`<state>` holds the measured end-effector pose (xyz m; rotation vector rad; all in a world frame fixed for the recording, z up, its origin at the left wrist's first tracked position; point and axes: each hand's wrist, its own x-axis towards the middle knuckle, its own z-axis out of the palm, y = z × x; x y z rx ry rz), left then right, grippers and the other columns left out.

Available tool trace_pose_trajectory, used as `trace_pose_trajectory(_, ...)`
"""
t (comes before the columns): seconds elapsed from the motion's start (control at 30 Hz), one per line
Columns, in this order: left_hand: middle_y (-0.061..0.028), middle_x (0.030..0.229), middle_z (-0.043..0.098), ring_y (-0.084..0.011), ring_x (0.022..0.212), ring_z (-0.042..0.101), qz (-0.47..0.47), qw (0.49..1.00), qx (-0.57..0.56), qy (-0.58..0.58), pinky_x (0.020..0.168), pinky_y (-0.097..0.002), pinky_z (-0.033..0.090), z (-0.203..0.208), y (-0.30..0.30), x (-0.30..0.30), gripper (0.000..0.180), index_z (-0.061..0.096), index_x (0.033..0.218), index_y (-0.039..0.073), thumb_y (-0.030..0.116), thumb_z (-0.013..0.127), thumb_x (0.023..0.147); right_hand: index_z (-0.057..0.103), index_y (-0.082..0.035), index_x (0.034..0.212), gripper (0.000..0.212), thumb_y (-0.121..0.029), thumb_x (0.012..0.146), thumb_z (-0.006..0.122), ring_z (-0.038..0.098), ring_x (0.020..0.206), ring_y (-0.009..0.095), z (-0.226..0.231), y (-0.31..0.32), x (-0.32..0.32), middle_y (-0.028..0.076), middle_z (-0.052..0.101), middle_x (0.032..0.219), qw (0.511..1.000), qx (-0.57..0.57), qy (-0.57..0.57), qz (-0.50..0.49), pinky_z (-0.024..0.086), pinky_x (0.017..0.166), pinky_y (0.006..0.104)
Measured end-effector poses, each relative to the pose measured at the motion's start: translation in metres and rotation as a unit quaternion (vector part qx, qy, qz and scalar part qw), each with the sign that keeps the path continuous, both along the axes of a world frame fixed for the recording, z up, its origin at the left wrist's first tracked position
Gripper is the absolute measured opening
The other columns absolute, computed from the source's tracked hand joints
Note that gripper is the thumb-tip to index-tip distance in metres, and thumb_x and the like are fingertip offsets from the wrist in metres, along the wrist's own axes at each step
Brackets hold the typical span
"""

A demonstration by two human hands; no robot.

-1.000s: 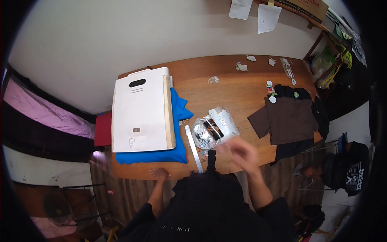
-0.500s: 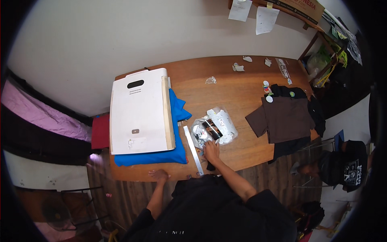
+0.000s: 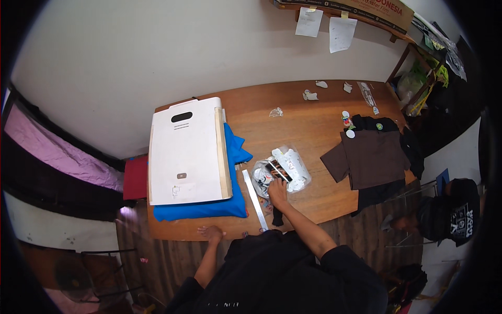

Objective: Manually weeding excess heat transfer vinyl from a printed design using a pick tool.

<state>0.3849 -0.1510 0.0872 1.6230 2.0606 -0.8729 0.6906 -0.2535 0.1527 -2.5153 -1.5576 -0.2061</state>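
My right hand [image 3: 277,193] reaches into the near side of a clear plastic tray or bag [image 3: 305,184]. Its fingers are bent together against the contents; what they grip, if anything, is too small to make out. Inside are white printed pieces [image 3: 288,161] and a dark piece with orange markings [image 3: 280,170]. My left hand [image 3: 211,232] rests flat at the table's front edge, fingers spread, holding nothing. Between the hands lies a metal ruler [image 3: 254,199], left of the plastic. A small dark object [image 3: 277,216] is partly hidden beside my right wrist.
A large white panel-like device [image 3: 196,152] lies over blue cloth [image 3: 204,211] on the wooden table [image 3: 246,99]. Folded brown cloth [image 3: 376,159] and black cloth are at right. Cut-out pieces [image 3: 310,95] lie along the back. Another person [image 3: 455,212] is at far right.
The whole view has shifted slightly, with the table sitting lower. My right hand has moved a little farther into the plastic's contents. My left hand stays at the table edge.
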Motion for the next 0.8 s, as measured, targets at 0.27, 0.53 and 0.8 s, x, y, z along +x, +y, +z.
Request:
trace_pose_trajectory(0.27,-0.0329,0.142,-0.008,-0.0472,0.133,0.000,-0.027,1.000,-0.003,-0.005,0.108,-0.0492,0.007,-0.004,0.000,-0.004,0.123,0.003,0.136,-0.013,0.049,0.077,0.061,0.059,-0.002,0.088,0.016,-0.011,0.076,0.052,0.047,0.095,0.027,0.029,-0.021,0.013,0.012,0.053,0.094,0.999,0.003,-0.009,-0.035,0.034,0.079,0.0413)
trace_pose_trajectory(0.53,-0.0337,0.142,-0.007,-0.0482,0.132,0.001,-0.034,0.999,-0.017,0.001,0.108,-0.0498,0.010,-0.004,0.002,-0.005,0.121,0.005,0.136,-0.013,0.050,0.076,0.062,0.061,-0.003,0.082,0.018,-0.020,0.085,0.060,0.052,0.066,0.013,0.042,-0.046,0.037,0.006,0.058,0.076,0.784,0.044,0.617,-0.043,0.042,0.058,0.0268)
trace_pose_trajectory(0.8,-0.0345,0.141,-0.007,-0.0493,0.132,0.002,-0.053,0.998,-0.030,0.016,0.107,-0.0503,0.012,-0.007,0.002,-0.009,0.119,0.006,0.136,-0.013,0.050,0.075,0.062,0.059,-0.002,0.091,0.015,-0.016,0.086,0.062,0.053,0.070,0.007,0.136,-0.028,0.038,-0.001,0.057,0.078,0.621,0.139,0.771,0.024,0.041,0.064,0.0190)
